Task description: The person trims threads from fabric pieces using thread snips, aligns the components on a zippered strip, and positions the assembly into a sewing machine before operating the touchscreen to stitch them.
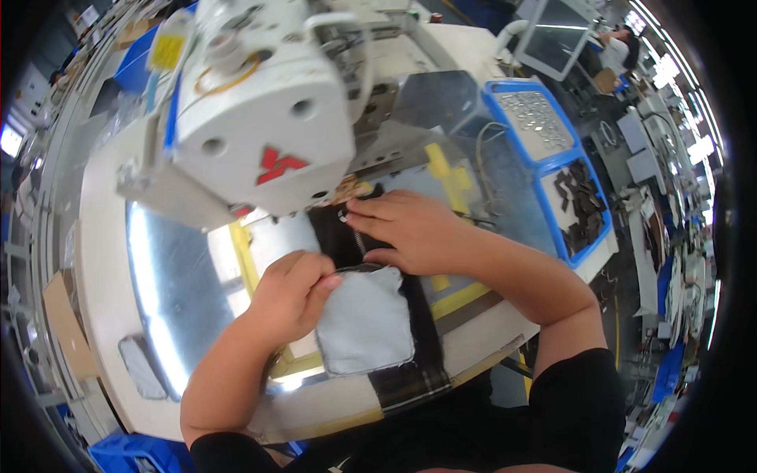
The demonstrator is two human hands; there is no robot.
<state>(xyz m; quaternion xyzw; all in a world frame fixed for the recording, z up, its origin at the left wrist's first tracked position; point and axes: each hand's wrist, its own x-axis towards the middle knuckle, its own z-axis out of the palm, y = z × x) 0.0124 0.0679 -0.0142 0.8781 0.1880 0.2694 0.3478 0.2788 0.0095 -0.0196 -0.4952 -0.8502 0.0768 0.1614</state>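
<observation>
1. My left hand [293, 290] is closed in a pinch, thumb and fingers together at the upper-left edge of a grey rectangular fabric panel with a dark stitched-looking border [367, 327].
2. My right hand [412, 232] is not clamped on anything that I can see: its palm is down and its fingers reach over a black fabric strip with a line of zipper-like teeth [426, 347], near the panel's top edge.
3. The strip runs from the front edge of the white table [490, 331] up beside and under the panel, its far end close to the large white sewing machine head with a red emblem [260, 118].
4. As I judge it, the laying-out is done: panel and strip lie together, and the panel's border looks finished.
5. I seem to be at the aligning step, with the fabric not yet settled. Whether anything is sewn to the strip I cannot tell; the needle area is hidden.
6. Small silvery pieces [536, 120] and dark flat pieces [582, 205] lie in separate compartments of the blue-rimmed tray [558, 160], apart from my work.
</observation>
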